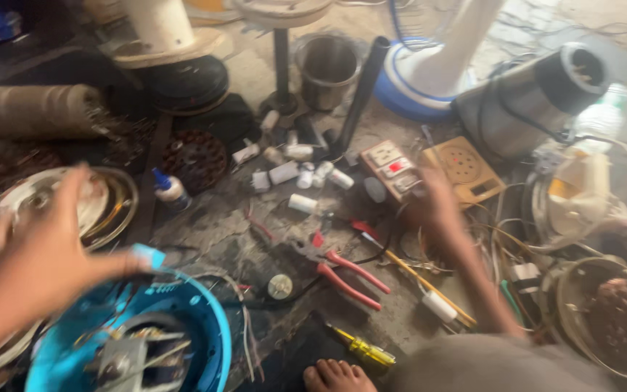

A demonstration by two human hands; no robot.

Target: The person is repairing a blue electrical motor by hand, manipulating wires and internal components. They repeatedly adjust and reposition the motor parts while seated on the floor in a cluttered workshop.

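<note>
Cluttered workshop floor: the left hand (41, 250) hovers spread and empty over a blue fan housing (136, 337), the right hand (429, 207) reaches toward a socket box (395, 170), its grip unclear.

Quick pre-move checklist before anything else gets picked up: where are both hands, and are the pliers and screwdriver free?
1. Left hand free of tools: cannot tell; blurred, spread over the blue fan housing.
2. Right hand placed: ok; it reaches out beside the power strip, contact unclear.
3. Red-handled pliers free: ok; lying on the floor, no hand on them.
4. Yellow screwdriver free: ok; lying by the bare toes.
5. Fan housing steady: cannot tell; motion blur.
6. Glue bottle upright: ok.
</note>
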